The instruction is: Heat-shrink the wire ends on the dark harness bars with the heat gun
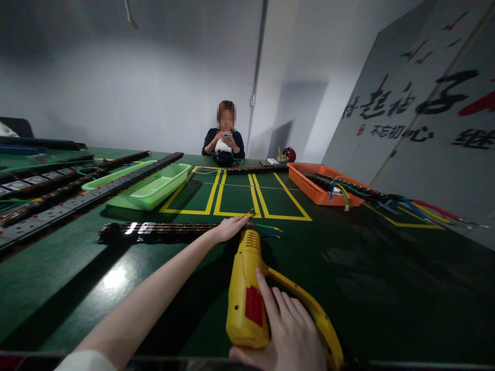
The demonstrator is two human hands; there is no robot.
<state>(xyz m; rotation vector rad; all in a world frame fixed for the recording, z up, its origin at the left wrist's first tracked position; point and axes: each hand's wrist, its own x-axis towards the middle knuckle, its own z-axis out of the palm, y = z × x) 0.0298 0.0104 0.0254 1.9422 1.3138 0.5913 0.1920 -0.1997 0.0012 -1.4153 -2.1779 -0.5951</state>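
Right hand (292, 324) grips a yellow plastic heat gun (238, 309) at its rear, apparently for steadiness; left hand (231, 228) seemingly pinches a thin red wire (251, 211).

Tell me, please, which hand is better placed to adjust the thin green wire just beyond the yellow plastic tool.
Probably the left hand: its fingers are close to the thin green wire, whereas the right hand grips the rear of the yellow plastic tool.

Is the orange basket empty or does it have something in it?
Not empty: a dark strip and coloured wires show inside the orange basket.
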